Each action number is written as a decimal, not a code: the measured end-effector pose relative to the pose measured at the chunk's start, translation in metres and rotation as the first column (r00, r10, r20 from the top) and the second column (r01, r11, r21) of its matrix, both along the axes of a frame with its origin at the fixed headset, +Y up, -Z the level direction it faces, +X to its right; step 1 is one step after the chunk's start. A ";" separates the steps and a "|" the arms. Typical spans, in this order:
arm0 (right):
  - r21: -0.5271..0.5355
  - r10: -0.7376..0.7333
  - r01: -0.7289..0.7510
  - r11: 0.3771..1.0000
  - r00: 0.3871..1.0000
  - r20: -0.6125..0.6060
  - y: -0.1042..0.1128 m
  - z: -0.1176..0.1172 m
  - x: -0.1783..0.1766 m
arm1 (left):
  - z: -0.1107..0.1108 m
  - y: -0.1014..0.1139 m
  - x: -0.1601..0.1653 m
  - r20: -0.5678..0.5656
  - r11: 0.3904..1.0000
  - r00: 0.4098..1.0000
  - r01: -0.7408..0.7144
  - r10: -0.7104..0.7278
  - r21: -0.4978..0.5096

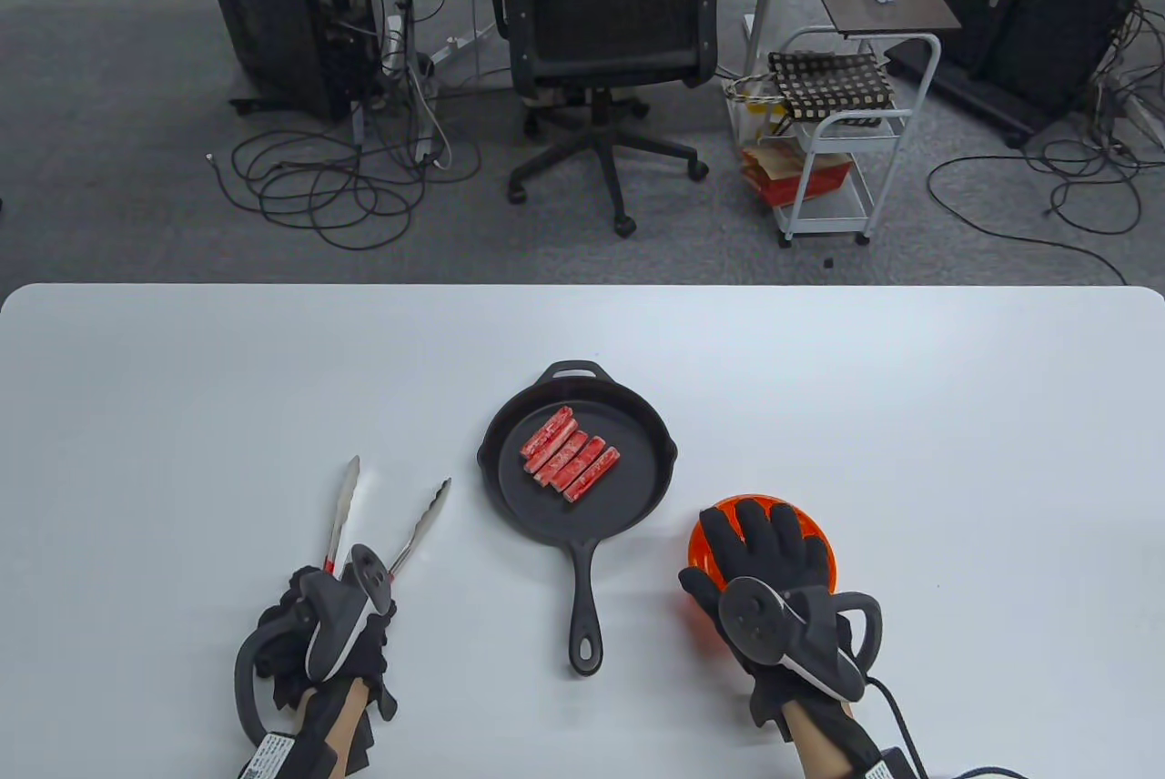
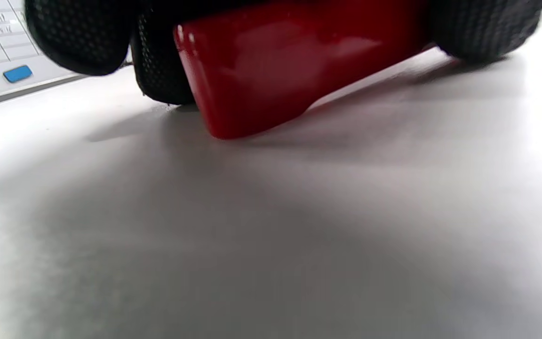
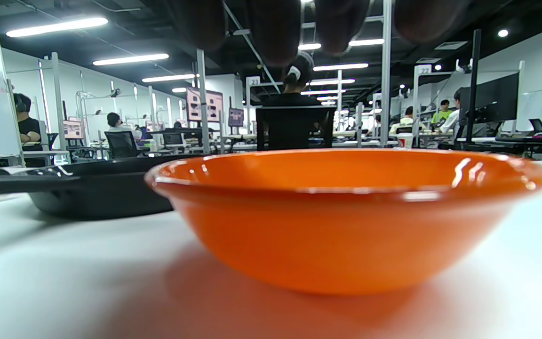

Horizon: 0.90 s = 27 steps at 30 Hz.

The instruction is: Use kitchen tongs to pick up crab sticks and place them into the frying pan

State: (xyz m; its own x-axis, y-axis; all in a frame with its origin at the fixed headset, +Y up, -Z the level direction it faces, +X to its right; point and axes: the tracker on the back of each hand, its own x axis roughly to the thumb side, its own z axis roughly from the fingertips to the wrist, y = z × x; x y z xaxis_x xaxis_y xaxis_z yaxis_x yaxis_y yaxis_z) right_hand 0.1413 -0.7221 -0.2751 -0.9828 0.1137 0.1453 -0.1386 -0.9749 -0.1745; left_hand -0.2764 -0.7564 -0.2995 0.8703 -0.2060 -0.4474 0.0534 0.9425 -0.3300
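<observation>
4 crab sticks [image 1: 571, 453] lie side by side in frying pan [image 1: 637, 488]. Soft, slick, likely split if squeezed; take mid-length. Left hand [image 1: 332, 624] grips tongs [image 1: 387, 517] at red end, arms spread. Right hand [image 1: 774, 583] flat, fingers straight over orange bowl [image 3: 346, 221].

black knit gloves cover both hands, grey-and-black trackers strapped on their backs, a black cable trailing off the right wrist.

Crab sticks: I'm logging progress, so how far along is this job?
Nearly done, it seems. Four crab sticks lie side by side in the frying pan. The left hand holds the tongs, arms apart and empty. The right hand covers the orange bowl, hiding whether any sticks remain.
</observation>
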 end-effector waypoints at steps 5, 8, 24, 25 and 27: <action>-0.014 -0.001 0.001 1.000 1.000 0.000 0.000 0.000 -0.001 | 0.008 0.019 -0.009 0.012 0.985 0.986 -0.164 0.163 0.061; -0.025 0.001 -0.001 1.000 1.000 -0.008 0.000 0.000 -0.001 | 0.015 0.037 -0.004 0.131 0.959 0.983 -0.159 0.130 0.235; -0.086 0.029 -0.033 0.996 0.999 -0.045 -0.004 0.000 -0.008 | 0.024 0.034 0.070 0.713 0.952 0.699 -0.254 0.057 0.172; -0.088 0.028 -0.032 0.996 0.999 -0.046 -0.004 0.000 -0.008 | 0.023 0.030 0.071 0.715 0.960 0.695 -0.247 0.077 0.136; -0.094 0.023 -0.027 0.995 0.999 -0.048 -0.004 0.001 -0.009 | 0.023 0.027 0.072 0.713 0.965 0.695 -0.238 0.090 0.110</action>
